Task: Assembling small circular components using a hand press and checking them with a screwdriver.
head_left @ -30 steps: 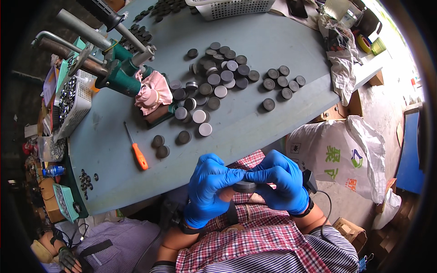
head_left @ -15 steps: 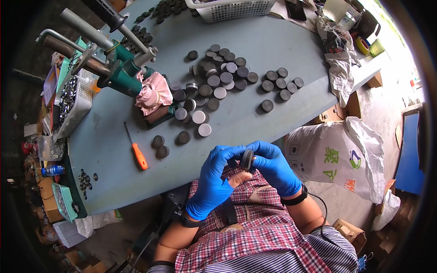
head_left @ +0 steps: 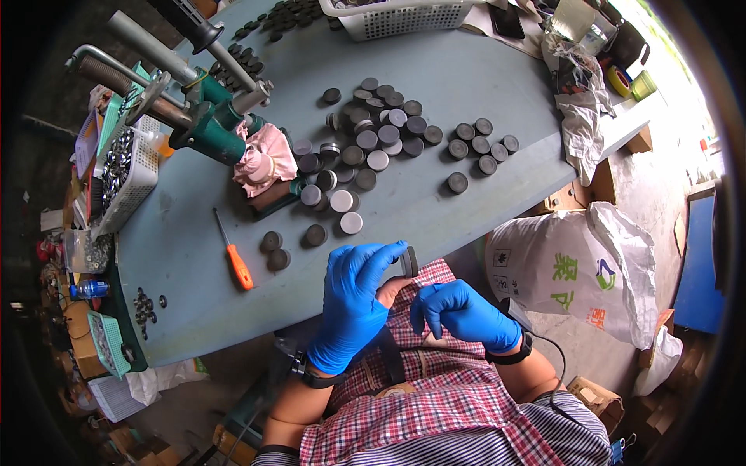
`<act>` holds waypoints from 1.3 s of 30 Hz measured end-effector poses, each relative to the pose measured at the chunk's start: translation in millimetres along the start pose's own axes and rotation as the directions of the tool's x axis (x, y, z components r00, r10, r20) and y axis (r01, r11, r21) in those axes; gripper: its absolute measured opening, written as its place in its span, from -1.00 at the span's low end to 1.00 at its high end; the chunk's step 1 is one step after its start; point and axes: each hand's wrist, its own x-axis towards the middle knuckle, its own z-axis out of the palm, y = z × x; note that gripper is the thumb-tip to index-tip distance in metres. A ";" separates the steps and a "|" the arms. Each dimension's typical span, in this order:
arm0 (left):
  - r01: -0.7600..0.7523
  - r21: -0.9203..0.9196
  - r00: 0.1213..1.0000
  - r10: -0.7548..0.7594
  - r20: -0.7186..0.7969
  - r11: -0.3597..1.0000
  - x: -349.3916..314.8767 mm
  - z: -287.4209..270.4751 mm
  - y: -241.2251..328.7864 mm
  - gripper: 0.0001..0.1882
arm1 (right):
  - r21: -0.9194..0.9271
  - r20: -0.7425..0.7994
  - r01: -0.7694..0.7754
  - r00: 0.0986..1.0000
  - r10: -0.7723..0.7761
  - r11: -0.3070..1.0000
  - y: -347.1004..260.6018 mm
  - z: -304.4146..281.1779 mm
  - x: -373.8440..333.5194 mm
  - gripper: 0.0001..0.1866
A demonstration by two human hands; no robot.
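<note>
My left hand [head_left: 353, 295], in a blue glove with the thumb tip bare, pinches a dark round disc [head_left: 409, 262] on edge between fingers and thumb, above the table's near edge. Lower and to its right, my gloved right hand [head_left: 465, 313] is apart from the disc, its fingers curled and pressed together over my checked apron [head_left: 435, 392]. Whatever its fingertips may hold is hidden. Beyond my hands, a cluster of dark and pale grey round discs [head_left: 366, 140] covers the middle of the table, some stacked. A few loose dark discs [head_left: 315, 234] lie closer to me.
On the left stands a green hand press [head_left: 210, 136] with a pink cloth [head_left: 266, 161] at its base. An orange-handled screwdriver [head_left: 238, 268] lies in front of it. White baskets [head_left: 404, 23] sit at the far edge and left side. A white sack [head_left: 575, 272] stands at right.
My right hand has come off the disc and dropped down and to the right, its fingers curling. My left hand keeps the disc and has raised it slightly leftward.
</note>
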 end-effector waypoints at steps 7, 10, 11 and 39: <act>-0.055 0.048 0.997 0.058 -0.057 0.997 0.6 -1.0 2.8 -0.43 | -0.198 -0.235 0.019 0.970 -0.066 0.980 15.9 3.0 5.3 -0.64; -0.038 0.075 0.999 0.040 -0.026 0.996 -2.0 -1.0 0.3 -0.44 | -0.263 -0.250 0.039 0.962 -0.107 0.964 9.7 5.5 9.6 -0.60; -0.040 0.077 0.999 0.043 -0.033 0.996 -2.0 -1.4 0.6 -0.45 | -0.302 -0.266 0.046 0.955 -0.131 0.952 7.5 6.5 10.6 -0.57; 0.078 -0.495 0.989 -0.131 -0.074 0.865 -12.3 10.3 11.9 -0.69 | -0.470 -0.482 0.243 0.735 -0.477 0.849 -12.5 24.0 13.9 -0.70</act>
